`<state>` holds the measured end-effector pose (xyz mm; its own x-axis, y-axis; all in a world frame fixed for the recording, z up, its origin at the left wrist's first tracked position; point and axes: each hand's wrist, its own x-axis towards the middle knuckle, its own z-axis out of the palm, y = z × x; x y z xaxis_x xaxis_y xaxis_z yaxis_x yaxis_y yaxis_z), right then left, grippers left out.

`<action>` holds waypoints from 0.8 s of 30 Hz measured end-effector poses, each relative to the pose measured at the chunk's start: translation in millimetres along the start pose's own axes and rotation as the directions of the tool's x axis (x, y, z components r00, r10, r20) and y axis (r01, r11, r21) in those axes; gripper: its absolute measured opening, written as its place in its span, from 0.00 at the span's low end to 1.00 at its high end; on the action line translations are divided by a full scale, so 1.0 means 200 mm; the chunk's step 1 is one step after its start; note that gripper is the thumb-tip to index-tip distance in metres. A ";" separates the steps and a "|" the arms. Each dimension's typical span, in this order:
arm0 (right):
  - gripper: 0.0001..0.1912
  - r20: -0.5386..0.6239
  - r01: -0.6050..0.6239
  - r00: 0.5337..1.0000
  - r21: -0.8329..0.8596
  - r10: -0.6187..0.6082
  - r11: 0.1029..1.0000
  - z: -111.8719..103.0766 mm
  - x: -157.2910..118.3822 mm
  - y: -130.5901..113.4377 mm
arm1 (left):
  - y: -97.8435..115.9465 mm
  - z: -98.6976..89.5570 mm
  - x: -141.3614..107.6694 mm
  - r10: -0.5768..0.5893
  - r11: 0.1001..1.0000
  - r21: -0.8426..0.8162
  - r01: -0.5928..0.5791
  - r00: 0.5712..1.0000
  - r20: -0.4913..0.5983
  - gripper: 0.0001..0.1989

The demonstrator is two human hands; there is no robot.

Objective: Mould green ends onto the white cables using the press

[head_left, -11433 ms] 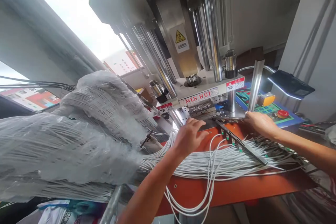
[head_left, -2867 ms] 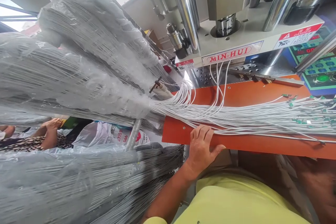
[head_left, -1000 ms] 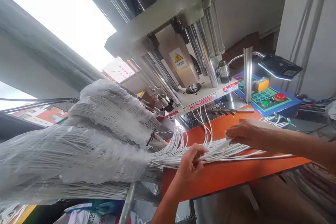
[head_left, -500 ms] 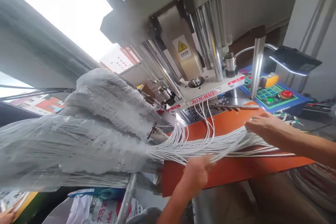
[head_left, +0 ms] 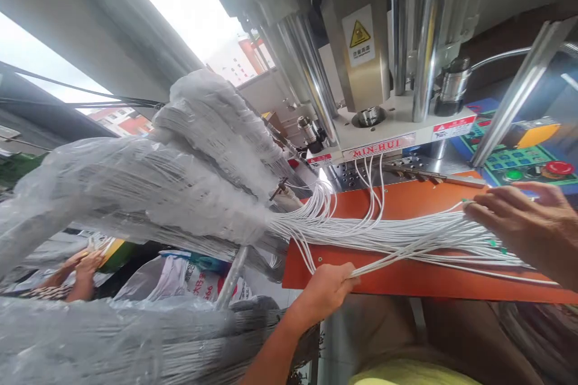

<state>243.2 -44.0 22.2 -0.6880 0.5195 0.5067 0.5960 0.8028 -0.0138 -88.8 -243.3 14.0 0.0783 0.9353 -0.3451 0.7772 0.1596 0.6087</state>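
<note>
Long white cables lie in a loose bundle along an orange board. My left hand is closed round a few of them near the board's front edge, pulling them slightly apart from the bundle. Over the right part of the board, my right hand has its fingers curled, the fingertips at the end of a white cable with a green tip. Several more green tips show beneath that hand. Some cables loop up under the front plate of a press marked MIN-HUI.
Plastic-wrapped cable bundles hang at the left over a metal rail. A control panel with a red button stands at right. Another person's hands are at far left. A metal bar lies behind the board.
The view has shifted, so the press sits further right. My right hand has moved right along the cables to their green-tipped ends. My left hand keeps hold of its cables.
</note>
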 end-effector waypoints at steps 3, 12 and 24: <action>0.10 0.182 0.198 0.968 -0.145 -0.170 0.969 0.01 0.04 -0.09 | 0.05 -0.07 -0.04 0.072 0.973 -0.226 -0.053 0.994 0.076 0.30; 0.14 0.155 0.437 0.888 0.017 -0.434 0.899 0.15 0.21 -0.36 | 0.47 0.18 0.44 0.163 0.451 -0.890 0.068 0.974 0.157 0.26; 0.47 0.291 -0.212 0.957 0.689 0.004 0.692 0.22 0.19 -0.05 | 0.45 0.14 0.65 0.084 0.491 -0.863 0.121 0.979 0.184 0.26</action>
<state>192.0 -19.5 3.5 -0.7762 0.5854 0.2341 0.2735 0.6473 -0.7115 8.8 -116.3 2.5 0.2569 0.8710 -0.4188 -0.1477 0.4636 0.8736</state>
